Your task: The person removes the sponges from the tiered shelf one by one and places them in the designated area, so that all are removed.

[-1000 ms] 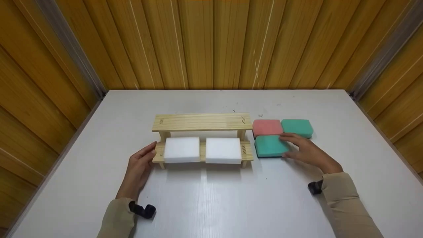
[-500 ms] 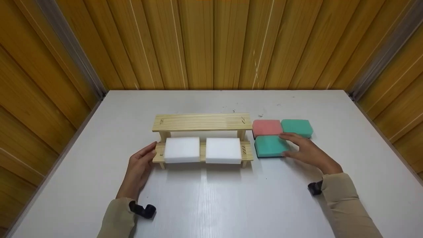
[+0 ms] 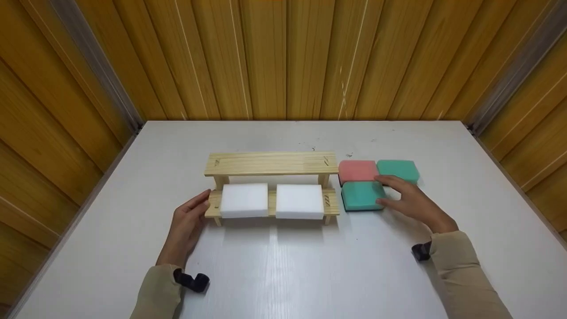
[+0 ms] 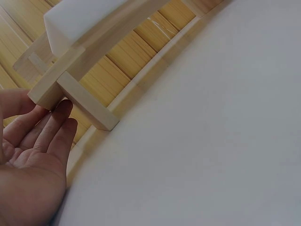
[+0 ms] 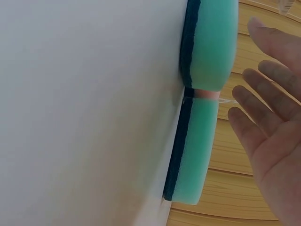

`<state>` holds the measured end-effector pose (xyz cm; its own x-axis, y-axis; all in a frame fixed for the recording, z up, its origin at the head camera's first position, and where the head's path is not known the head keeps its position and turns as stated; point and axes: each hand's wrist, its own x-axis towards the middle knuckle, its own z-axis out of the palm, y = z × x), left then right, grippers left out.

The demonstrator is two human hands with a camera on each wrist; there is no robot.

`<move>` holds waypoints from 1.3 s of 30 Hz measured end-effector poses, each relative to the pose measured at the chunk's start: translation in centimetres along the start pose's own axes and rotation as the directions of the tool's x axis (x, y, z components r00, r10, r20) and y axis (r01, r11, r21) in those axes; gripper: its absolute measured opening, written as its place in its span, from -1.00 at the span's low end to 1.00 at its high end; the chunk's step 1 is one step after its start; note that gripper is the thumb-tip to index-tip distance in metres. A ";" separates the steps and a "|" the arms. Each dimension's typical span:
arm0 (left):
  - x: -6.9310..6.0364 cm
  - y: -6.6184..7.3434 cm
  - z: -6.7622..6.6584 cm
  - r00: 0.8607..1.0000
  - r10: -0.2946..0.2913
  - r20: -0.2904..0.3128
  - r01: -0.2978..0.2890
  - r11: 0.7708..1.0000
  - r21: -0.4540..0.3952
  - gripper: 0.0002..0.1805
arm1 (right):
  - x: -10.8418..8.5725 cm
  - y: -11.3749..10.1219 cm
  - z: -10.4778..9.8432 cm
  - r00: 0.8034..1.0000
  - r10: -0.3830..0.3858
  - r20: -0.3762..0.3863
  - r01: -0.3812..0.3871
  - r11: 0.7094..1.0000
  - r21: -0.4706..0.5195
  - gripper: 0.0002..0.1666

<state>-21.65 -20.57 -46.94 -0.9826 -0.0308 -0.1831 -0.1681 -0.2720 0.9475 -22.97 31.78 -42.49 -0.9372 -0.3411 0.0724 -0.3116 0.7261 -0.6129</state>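
The right hand (image 3: pixel 414 201) is hovering, thumb and fingers apart, beside the front green sponge (image 3: pixel 361 196), which is lying on the desk (image 3: pixel 292 274) right of the wooden rack (image 3: pixel 271 163). The left hand (image 3: pixel 188 222) is pinching the rack at its lower left end.

The wooden rack (image 3: pixel 270 164) is pale yellow with fine grain and darker streaks near its ends. Both blocks (image 3: pixel 300 201) are plain white. Two sponges (image 3: pixel 361 196) are teal green with a navy backing (image 5: pixel 178 150); the third sponge (image 3: pixel 358 171) is pink. The tabletop (image 3: pixel 283 274) is white, faintly streaked; the wall panels (image 3: pixel 263 57) golden brown, dark-seamed; the sleeves (image 3: pixel 153 292) beige; the wrist cameras (image 3: pixel 200 282) black.
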 end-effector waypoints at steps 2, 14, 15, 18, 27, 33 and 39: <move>0.0 0.0 0.0 1.000 -0.004 -0.001 0.004 1.000 -0.004 -0.47 | 0.1 -0.2 0.0 1.000 -0.013 -0.006 0.013 1.000 -0.004 -0.20; 0.0 0.1 0.0 1.000 -0.013 0.000 0.013 1.000 -0.002 -0.45 | 0.2 -1.1 0.0 0.999 -0.032 -0.026 0.031 0.999 -0.042 -0.23; 0.0 0.1 0.0 1.000 -0.013 0.001 0.013 1.000 -0.001 -0.45 | 0.2 -1.1 0.0 0.999 -0.033 -0.025 0.032 0.999 -0.041 -0.23; 0.0 0.2 0.0 1.000 -0.016 0.005 0.016 1.000 -0.009 -0.45 | 0.3 -1.4 0.0 0.999 -0.031 -0.026 0.030 0.999 -0.035 -0.24; 0.0 0.0 0.1 1.000 0.000 0.007 0.000 1.000 0.005 -0.46 | 0.4 -2.0 0.3 0.994 -0.096 -0.059 0.094 0.995 -0.043 -0.26; 0.0 0.0 0.1 1.000 0.000 0.006 0.001 1.000 -0.008 -0.47 | 0.5 -2.7 0.5 0.996 -0.077 -0.047 0.075 0.996 -0.044 -0.27; 0.1 0.1 0.1 1.000 -0.004 0.008 0.003 1.000 0.004 -0.47 | 0.7 -3.2 0.6 0.997 -0.078 -0.026 0.077 0.996 -0.040 -0.24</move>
<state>-21.73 -20.52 -46.86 -0.9826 -0.0220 -0.1843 -0.1718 -0.2682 0.9479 -22.54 28.85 -40.94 -0.9139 -0.3809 0.1408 -0.3889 0.7212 -0.5732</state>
